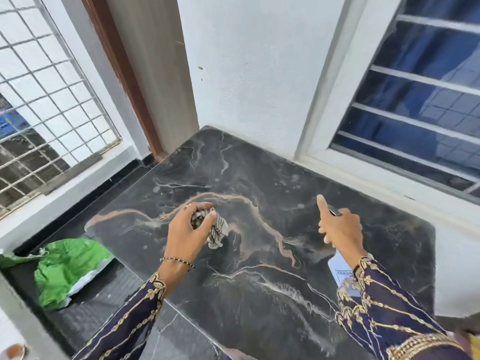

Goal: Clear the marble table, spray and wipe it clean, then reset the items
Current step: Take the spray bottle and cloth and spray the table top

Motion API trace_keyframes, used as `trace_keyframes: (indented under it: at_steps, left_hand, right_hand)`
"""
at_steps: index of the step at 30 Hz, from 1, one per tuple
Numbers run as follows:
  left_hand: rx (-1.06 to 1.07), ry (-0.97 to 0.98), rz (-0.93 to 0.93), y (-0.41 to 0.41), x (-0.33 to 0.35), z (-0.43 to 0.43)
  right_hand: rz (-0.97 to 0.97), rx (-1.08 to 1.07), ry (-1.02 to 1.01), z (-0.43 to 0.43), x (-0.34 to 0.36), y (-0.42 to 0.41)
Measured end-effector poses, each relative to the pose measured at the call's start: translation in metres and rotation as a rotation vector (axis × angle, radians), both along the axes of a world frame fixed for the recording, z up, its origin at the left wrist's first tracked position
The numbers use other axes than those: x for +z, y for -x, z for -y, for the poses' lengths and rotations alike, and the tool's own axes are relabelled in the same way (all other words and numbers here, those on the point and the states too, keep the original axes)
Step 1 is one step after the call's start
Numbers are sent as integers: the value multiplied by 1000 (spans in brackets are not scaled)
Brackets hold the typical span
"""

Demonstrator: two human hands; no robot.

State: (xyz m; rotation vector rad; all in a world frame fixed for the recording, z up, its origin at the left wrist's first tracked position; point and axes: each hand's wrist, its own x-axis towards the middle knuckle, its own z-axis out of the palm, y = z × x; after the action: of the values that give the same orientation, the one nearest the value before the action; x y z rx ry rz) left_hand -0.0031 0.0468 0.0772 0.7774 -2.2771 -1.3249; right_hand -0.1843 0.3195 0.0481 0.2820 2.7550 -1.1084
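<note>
Room above marble table (262,175) — wall (246,74) (window (415,105)) behind

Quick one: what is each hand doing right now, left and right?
Left hand: closed around a bunched striped cloth.
Right hand: gripping a spray bottle, forefinger raised straight.

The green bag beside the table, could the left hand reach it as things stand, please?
Probably yes: nothing lies between the left hand and the green bag, though that hand grips a striped cloth.
</note>
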Motion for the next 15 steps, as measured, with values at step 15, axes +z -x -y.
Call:
trace_keyframes:
  at_steps: [15]
  left_hand:
    - [-140,-92,36,101,-4,-7]
  right_hand:
    - [-13,-265,91,-35,-17,102]
